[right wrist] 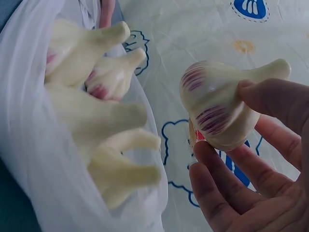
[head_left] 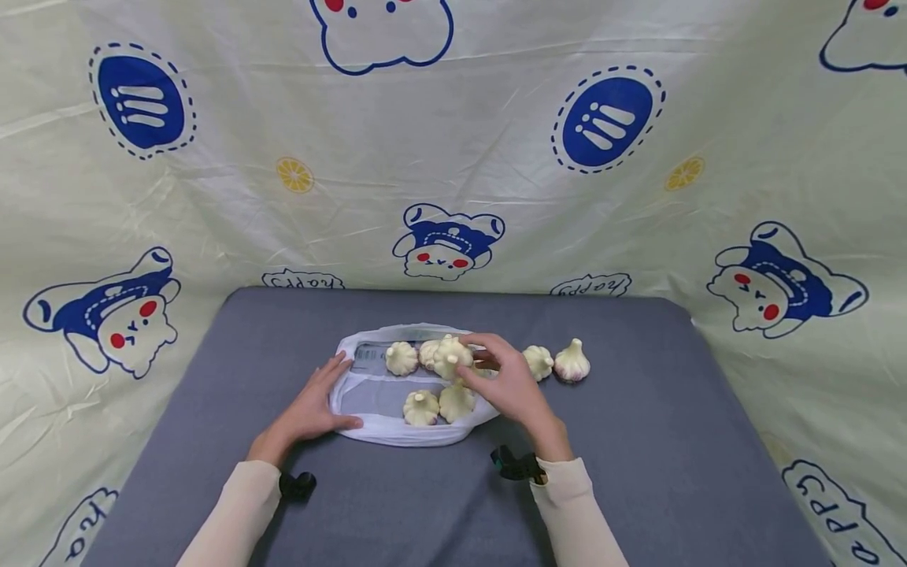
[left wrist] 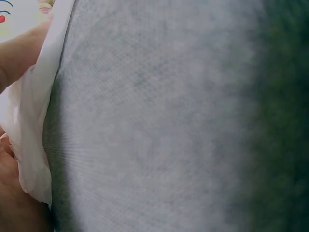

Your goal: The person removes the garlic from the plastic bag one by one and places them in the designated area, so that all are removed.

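"One garlic bulb (right wrist: 217,106), white with purple streaks, is held up at the right part of a white bag (head_left: 411,435), just below and right of centre in the head view. How would it handle?"

"Light, most likely, and firm, with a smooth skin that could slip a little under dry fingers. The rounded body looks the surest place to take hold; the narrow stalk offers a second."

"And the right grip (head_left: 506,382)?"

"Clamped on that bulb. In the right wrist view the thumb presses near the base of the stalk while fingertips support the body from below. The forearm rises from the lower right of the head view, the hand angled toward the upper left."

"The left grip (head_left: 312,402)?"

"Apart: thumb and fingers spread against the bag's left end, the thumb along its near edge. In the left wrist view, the bag covers part of the hand."

"Around them?"

"More bulbs (head_left: 421,409) sit inside the bag. Two loose bulbs (head_left: 572,364) lie on the gray desk (head_left: 652,449), right of the right grip, and a printed backdrop (head_left: 439,134) fills the upper frame."
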`<state>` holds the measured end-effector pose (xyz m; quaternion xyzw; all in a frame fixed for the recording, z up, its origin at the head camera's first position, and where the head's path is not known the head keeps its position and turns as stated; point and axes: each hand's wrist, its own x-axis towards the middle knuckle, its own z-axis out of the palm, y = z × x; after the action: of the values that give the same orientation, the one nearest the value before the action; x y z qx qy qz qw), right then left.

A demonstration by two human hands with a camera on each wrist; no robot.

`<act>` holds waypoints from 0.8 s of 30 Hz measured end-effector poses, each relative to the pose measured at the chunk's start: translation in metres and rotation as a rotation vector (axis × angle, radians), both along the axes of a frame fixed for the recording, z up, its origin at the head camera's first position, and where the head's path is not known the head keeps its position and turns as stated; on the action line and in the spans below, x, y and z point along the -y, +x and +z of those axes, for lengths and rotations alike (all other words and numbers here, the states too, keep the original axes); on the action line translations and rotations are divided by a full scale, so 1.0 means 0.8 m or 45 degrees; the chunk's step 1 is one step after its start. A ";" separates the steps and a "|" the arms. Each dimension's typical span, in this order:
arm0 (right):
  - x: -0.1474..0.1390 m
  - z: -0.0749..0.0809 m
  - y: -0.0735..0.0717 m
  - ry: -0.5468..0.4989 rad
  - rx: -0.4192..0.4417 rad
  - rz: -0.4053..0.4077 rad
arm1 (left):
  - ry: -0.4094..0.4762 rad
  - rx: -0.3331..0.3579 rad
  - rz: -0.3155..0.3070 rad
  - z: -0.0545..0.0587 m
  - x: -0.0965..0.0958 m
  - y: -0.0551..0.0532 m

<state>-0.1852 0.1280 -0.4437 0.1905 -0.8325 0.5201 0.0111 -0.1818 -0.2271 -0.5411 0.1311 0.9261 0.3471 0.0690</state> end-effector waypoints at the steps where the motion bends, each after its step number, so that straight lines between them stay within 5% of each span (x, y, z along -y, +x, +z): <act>1: -0.004 0.000 0.002 0.001 -0.007 -0.009 | 0.002 0.003 -0.002 -0.001 0.000 0.000; 16: -0.071 -0.020 0.022 -0.037 0.003 -0.142 | -0.005 0.015 0.001 -0.001 -0.004 0.003; 24: -0.095 -0.025 0.024 0.006 0.025 -0.307 | -0.031 0.029 -0.001 0.005 -0.003 0.003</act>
<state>-0.1664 0.2039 -0.4639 0.0838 -0.8508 0.5147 0.0649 -0.1797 -0.2244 -0.5371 0.1269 0.9292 0.3374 0.0812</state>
